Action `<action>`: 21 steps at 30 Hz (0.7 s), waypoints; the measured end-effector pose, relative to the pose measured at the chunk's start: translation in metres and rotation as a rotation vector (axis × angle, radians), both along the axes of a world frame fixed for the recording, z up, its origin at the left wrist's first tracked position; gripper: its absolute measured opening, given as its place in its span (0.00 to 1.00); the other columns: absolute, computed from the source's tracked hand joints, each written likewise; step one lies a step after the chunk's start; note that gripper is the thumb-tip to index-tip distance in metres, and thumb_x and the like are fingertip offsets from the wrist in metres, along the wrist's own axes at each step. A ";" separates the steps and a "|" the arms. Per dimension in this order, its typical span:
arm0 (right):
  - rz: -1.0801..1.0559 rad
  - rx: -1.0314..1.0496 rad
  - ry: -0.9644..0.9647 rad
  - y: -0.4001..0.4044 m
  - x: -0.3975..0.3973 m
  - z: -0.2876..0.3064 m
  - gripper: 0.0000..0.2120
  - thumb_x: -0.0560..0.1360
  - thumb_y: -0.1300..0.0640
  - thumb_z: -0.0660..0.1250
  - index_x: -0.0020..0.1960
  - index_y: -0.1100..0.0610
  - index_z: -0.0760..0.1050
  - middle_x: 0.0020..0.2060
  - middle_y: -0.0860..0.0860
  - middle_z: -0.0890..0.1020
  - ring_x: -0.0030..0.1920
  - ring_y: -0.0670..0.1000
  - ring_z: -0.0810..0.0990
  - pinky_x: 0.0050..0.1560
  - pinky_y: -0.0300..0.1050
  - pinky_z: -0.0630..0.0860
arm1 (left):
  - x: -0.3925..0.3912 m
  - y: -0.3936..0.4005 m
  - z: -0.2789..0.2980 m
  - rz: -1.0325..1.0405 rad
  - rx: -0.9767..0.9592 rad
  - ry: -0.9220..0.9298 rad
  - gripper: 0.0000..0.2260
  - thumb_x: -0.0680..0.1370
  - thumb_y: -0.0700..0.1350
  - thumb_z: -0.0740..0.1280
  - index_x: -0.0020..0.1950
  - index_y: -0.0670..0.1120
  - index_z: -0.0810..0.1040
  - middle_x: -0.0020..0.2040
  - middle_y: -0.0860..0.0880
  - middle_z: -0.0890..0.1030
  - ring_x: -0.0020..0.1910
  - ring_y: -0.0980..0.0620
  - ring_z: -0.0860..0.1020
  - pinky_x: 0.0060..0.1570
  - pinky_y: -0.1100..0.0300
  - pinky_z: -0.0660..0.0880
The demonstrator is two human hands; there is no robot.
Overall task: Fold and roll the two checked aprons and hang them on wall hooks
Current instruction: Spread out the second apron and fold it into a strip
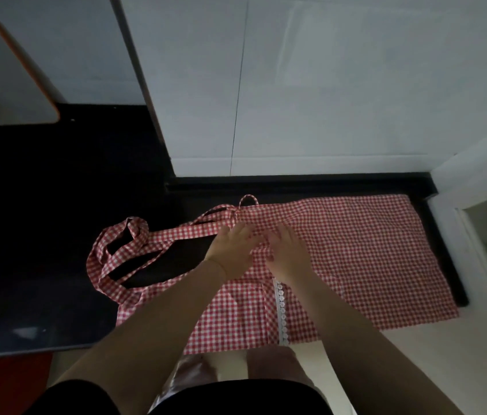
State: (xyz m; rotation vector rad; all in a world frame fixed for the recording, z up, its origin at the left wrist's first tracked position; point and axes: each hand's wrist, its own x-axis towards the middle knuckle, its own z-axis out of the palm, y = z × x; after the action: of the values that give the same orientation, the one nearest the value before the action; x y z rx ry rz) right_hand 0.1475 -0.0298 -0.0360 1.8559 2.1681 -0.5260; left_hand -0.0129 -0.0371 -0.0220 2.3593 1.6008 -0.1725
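While checked apron (356,250) lies on counter (41,205), left hand (231,253), right hand (287,253) press it, fingers flat.

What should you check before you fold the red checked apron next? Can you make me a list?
1. Apron spread flat on the counter: ok on the right, a few wrinkles by the hands.
2. Left hand and right hand lying on the cloth, fingers flat: ok.
3. Straps tidy: not ok, they lie looped and tangled to the left.
4. Lace trim lying smooth: ok.
5. Near edge fully on the counter: not ok, it hangs over the front.
6. Second apron ready: cannot tell, only one shows.
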 end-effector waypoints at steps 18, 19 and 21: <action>-0.063 -0.212 0.336 0.142 -0.016 0.001 0.15 0.81 0.51 0.62 0.65 0.56 0.73 0.60 0.54 0.77 0.58 0.56 0.77 0.61 0.55 0.74 | 0.003 0.080 -0.013 0.705 -0.113 -0.047 0.13 0.79 0.54 0.62 0.62 0.54 0.78 0.59 0.48 0.75 0.62 0.46 0.70 0.64 0.50 0.64; -0.064 -0.210 0.320 0.145 -0.018 0.001 0.12 0.80 0.51 0.62 0.61 0.55 0.76 0.57 0.53 0.79 0.56 0.55 0.78 0.60 0.54 0.73 | 0.001 0.083 -0.012 0.682 -0.073 -0.052 0.11 0.79 0.52 0.63 0.58 0.54 0.80 0.56 0.48 0.75 0.60 0.47 0.70 0.62 0.51 0.64; -0.080 -0.137 0.306 0.148 -0.020 0.001 0.08 0.80 0.53 0.63 0.55 0.54 0.78 0.54 0.53 0.80 0.56 0.56 0.78 0.60 0.52 0.72 | -0.002 0.087 -0.011 0.660 0.036 -0.099 0.08 0.77 0.47 0.64 0.51 0.50 0.83 0.51 0.48 0.76 0.55 0.46 0.71 0.56 0.52 0.65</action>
State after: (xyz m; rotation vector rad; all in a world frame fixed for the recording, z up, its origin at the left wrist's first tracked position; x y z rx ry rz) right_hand 0.1277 0.1185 -0.0348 1.8971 2.1781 -1.0091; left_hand -0.0151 0.0498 -0.0331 1.7031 2.2291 0.1111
